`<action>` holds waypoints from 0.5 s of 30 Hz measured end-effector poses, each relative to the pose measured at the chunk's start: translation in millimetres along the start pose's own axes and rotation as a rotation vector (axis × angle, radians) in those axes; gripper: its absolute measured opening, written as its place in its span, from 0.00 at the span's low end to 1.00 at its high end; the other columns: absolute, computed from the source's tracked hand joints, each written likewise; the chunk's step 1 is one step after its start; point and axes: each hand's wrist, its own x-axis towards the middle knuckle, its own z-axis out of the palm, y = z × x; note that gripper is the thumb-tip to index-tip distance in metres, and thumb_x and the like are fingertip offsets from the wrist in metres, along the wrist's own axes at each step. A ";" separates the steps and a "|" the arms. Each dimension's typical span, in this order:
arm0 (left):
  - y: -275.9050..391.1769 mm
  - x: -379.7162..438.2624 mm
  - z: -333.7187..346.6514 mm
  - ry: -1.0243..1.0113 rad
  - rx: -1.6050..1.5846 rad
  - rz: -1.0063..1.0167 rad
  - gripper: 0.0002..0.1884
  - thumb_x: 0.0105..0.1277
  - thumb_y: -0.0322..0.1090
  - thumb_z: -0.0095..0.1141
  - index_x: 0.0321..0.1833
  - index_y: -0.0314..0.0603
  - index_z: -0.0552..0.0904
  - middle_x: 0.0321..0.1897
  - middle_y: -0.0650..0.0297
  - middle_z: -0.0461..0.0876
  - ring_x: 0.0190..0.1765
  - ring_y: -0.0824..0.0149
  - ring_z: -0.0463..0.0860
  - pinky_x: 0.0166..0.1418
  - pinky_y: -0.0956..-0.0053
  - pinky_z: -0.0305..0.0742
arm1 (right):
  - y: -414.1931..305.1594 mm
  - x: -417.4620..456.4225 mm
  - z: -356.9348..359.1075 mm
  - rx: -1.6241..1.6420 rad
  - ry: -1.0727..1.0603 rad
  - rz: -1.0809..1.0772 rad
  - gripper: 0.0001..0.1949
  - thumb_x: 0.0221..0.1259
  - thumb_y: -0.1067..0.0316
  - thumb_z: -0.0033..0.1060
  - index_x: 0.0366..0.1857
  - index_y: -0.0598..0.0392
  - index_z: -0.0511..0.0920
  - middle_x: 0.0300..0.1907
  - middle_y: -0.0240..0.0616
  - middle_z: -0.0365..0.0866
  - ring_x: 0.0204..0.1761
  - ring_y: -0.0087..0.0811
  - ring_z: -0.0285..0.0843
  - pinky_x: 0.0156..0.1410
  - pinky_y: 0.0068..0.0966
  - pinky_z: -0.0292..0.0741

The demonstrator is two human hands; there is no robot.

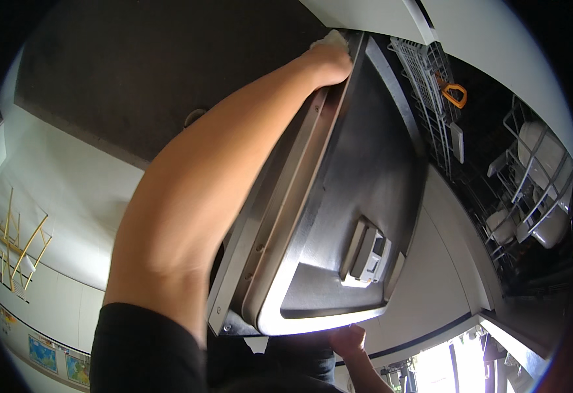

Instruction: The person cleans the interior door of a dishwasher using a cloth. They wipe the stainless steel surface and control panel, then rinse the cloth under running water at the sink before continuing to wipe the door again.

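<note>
A dishwasher door (360,172), its steel inner face towards me, stands partly open and tilted before me. A detergent dispenser (371,255) is set into that face. My left hand (333,61) reaches along the door's side to its far corner by the hinge end, gripping a crumpled white cloth or paper wipe (334,39) against the edge. Its fingertips are hidden. My right hand (349,340) is curled at the near rim of the door. The door partly covers it, so whether it grips the rim cannot be told.
The lower rack (421,93) holds an orange-handled item (454,95). White dishes (541,152) sit in the other rack (527,196). A white panel (482,34) borders the dishwasher. Left lie a dark brown surface (119,73) and a gold-coloured metal frame (21,245).
</note>
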 end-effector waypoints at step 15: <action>22.0 7.9 -2.2 -0.100 0.215 0.175 0.22 0.74 0.39 0.40 0.39 0.27 0.84 0.42 0.35 0.84 0.46 0.41 0.84 0.51 0.52 0.77 | 9.8 1.5 -5.1 0.100 -0.190 0.051 0.29 0.62 0.60 0.56 0.69 0.59 0.72 0.68 0.48 0.76 0.72 0.48 0.70 0.79 0.48 0.62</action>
